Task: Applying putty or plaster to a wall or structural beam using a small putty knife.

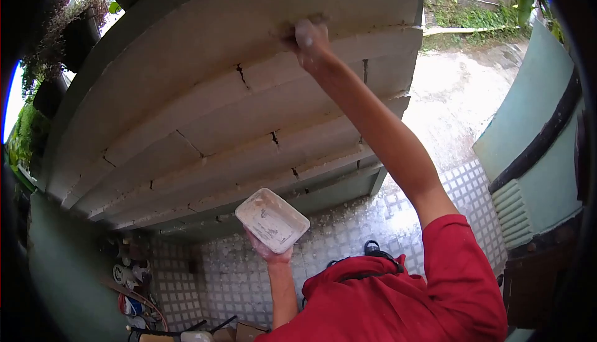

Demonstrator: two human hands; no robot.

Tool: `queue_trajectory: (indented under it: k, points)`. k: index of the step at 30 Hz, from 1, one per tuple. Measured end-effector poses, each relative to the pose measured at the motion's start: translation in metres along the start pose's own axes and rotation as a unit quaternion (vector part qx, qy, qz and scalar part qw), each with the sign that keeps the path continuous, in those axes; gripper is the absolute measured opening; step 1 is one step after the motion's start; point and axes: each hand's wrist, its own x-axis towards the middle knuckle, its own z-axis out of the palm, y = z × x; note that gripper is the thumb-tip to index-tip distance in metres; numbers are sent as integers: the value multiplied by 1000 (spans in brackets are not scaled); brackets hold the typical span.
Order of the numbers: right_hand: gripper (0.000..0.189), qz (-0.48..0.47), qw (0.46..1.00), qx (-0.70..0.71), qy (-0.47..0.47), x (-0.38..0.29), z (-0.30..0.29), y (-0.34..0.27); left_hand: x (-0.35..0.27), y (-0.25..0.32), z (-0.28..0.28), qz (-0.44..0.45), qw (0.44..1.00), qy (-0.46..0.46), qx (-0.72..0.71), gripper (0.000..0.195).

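Note:
My left hand point(270, 251) holds up a shallow white plastic tub point(272, 220) from below; pale residue coats its inside. At the end of my outstretched arm, my right hand point(310, 36) reaches the upper part of a pale wall of overlapping courses point(298, 80), near a ledge. Its fingers are curled and partly hidden, with a dark shadow beside them, so whether they hold a tool cannot be told. Whitish residue marks the right hand. Dark cracks and gaps run through the courses below it.
Grey-and-white patterned floor tiles point(233, 272) lie below, spattered with white. Containers and a hose point(156, 307) stand along the green wall point(70, 258) at lower left. Cardboard boxes point(249, 330) are at the bottom. Planters hang at upper left; a light green wall point(527, 104) stands right.

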Motion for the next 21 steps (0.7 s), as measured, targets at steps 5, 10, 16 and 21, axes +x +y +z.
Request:
queue_trajectory:
  k: [5,10,16,21]
  points:
    - [24,39,996,59,50,26,-12,13,-1,-6,-4,-7,1000,-1,6,59]
    - [19,-44,971,223,-68,96,-16,36,4,-6,-5,0,999,6,34,61]
    - [18,50,995,90,10,43,3,2,-4,-6,-1,17,998,17,58,60]
    - [17,33,999,9,-13,29,-53,-39,-6,-19,8,15,997,14,70,58]
